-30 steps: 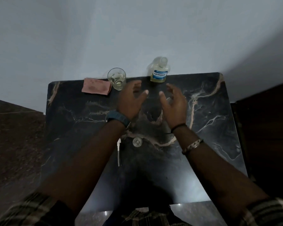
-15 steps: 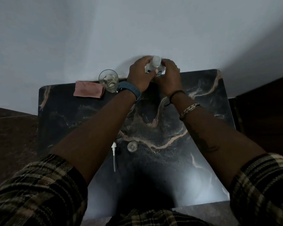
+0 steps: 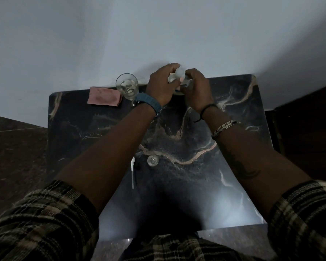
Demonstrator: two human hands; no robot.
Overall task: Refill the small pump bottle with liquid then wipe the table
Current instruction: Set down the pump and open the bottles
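At the far edge of the dark marble table (image 3: 243,110) both hands wrap the clear mouthwash bottle (image 3: 179,75) with its white cap. My left hand (image 3: 161,85) grips the bottle's upper part and cap, my right hand (image 3: 197,89) grips its body; most of the bottle is hidden. The small pump bottle (image 3: 152,160) stands open in the middle of the table, seen from above. Its white pump head with tube (image 3: 133,172) lies just to its left. A pink cloth (image 3: 104,98) lies at the far left.
A drinking glass (image 3: 127,86) with a little liquid stands between the cloth and my left hand. A pale wall runs behind the table. Dark wooden furniture (image 3: 309,129) sits to the right, brown floor to the left.
Both hands reached from mid-table to the mouthwash bottle and closed on it. Since half a second ago they have tightened around its top; the bottle has tilted slightly.
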